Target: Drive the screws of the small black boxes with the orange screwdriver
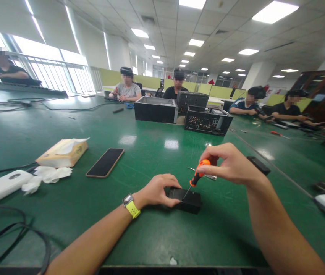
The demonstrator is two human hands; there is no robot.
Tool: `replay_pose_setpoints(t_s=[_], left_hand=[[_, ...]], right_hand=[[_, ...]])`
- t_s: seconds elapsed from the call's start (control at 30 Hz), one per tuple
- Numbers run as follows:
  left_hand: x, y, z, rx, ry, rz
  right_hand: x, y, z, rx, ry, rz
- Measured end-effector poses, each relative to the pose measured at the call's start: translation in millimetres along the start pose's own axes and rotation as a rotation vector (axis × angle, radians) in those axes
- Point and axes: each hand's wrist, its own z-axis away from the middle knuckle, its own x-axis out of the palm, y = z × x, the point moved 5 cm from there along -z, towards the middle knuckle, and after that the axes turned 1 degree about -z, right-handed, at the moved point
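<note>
A small black box lies flat on the green table in front of me. My left hand, with a yellow-strapped watch on the wrist, grips the box's left end with curled fingers. My right hand pinches an orange-and-black screwdriver by its handle, tilted, its thin tip resting on the top of the box. A second slim metal tool lies on the table just behind the screwdriver.
A phone, a tissue box, crumpled tissues and a white power bank with cables sit at left. Black computer cases stand mid-table. A small black part lies at right. Several people sit at the far side.
</note>
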Motion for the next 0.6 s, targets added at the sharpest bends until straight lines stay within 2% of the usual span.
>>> replay_pose_setpoints(t_s=[0.17,0.37,0.6], left_hand=[[1.7,-0.4,0.8,0.017,-0.017,-0.052],[2.1,-0.7,1.8,0.038,0.017,-0.093],[2.0,-0.5,2.0,0.034,0.029,-0.093]], right_hand=[[-1.3,-0.3,4.1,-0.074,-0.086,-0.029],[1.6,3.6,-0.4,-0.015,0.036,0.058],[0.2,0.4,2.3,-0.030,-0.066,0.027]])
